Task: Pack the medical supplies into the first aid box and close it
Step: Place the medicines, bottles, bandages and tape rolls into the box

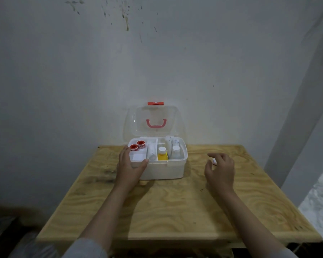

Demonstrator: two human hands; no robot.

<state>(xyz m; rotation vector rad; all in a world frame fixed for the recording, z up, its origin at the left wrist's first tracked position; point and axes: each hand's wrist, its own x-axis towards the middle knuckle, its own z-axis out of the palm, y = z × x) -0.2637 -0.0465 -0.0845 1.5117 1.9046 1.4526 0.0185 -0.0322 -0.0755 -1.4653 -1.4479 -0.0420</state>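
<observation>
A white first aid box (pixel 164 169) stands at the far middle of the wooden table, its clear lid (pixel 153 121) upright with a pink handle and a red latch. Inside lie two red tape rolls (pixel 137 145), a white roll (pixel 151 150), a yellow bottle with a white cap (pixel 162 154) and a clear bottle (pixel 175 152). My left hand (pixel 130 167) rests on the box's front left corner, thumb over the rim. To the right of the box, my right hand (pixel 221 169) hovers above the table with a small white item (pixel 214 161) pinched in its fingers.
The plywood table (pixel 175 202) stands against a stained grey wall (pixel 157 62). A grey pillar (pixel 302 118) rises at the right, with pale floor beyond it. Dark floor lies to the left of the table.
</observation>
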